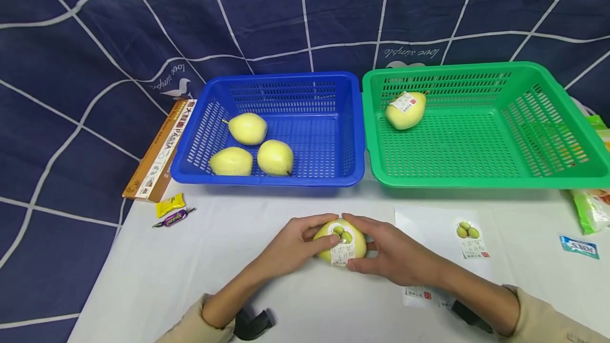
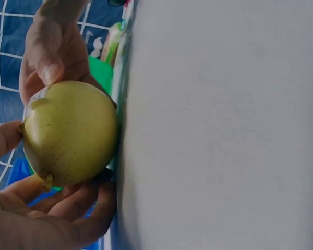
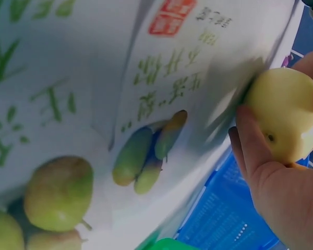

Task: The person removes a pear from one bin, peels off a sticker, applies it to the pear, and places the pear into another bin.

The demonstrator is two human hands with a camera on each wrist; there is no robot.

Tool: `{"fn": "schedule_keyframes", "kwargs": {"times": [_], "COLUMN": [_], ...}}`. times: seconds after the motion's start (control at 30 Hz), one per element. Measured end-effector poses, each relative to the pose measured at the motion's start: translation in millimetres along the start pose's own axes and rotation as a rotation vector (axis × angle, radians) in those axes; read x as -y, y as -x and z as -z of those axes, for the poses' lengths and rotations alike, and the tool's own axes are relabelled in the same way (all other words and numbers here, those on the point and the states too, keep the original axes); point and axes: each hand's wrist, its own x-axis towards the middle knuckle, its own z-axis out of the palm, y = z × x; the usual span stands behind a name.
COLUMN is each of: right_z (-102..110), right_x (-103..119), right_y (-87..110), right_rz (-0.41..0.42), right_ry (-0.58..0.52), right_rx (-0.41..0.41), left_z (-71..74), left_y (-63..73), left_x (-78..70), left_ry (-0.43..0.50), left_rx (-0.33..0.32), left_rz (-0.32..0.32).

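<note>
Over the white table, a yellow pear (image 1: 360, 242) is held between both hands. My left hand (image 1: 286, 247) grips its left side, thumb on the printed pear label (image 1: 343, 250) and fingers behind. From the right my right hand (image 1: 400, 253) holds it, with the thumb at the label's lower edge and the fingers round the far side. The left wrist view shows the pear's stem end (image 2: 48, 181) facing the left palm. On the right, a label sheet (image 1: 443, 221) lies under my right forearm; printed pears and green writing on it fill much of the right wrist view.
Behind the hands, a blue basket (image 1: 350, 173) holds three plain pears. Beside it, a green basket (image 1: 486, 181) holds one labelled pear (image 1: 405, 115). A pasta box (image 1: 159, 152), yellow packet (image 1: 170, 205) and purple candy (image 1: 174, 217) lie left, a blue packet (image 1: 579, 247) right.
</note>
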Motion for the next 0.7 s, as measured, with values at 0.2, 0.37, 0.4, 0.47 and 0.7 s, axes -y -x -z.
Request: {"fn": "schedule_keyframes", "kwargs": {"times": [0.2, 0.37, 0.4, 0.47, 0.7], "right_z": [0.0, -0.3, -0.5, -0.7, -1.3], "right_x": [4.7, 5.1, 5.0, 5.1, 4.8], "right_y": [1.8, 2.7, 2.7, 3.3, 5.5], "right_rz": [0.003, -0.004, -0.002, 0.008, 0.035], "right_ry": [0.148, 0.192, 0.198, 0.215, 0.213], "right_rx": [-0.018, -0.027, -0.027, -0.035, -0.067], "left_z": [-1.9, -1.7, -1.3, -0.6, -3.6], "left_y": [-2.2, -1.4, -1.0, -0.7, 0.7], "left_x": [-7.5, -7.9, -7.5, -7.3, -5.5], "left_ry": [0.009, 0.007, 0.012, 0.024, 0.058], "left_rx": [-0.028, -0.014, -0.010, 0.001, 0.025], "left_rz": [0.023, 0.029, 0.028, 0.019, -0.123]}}
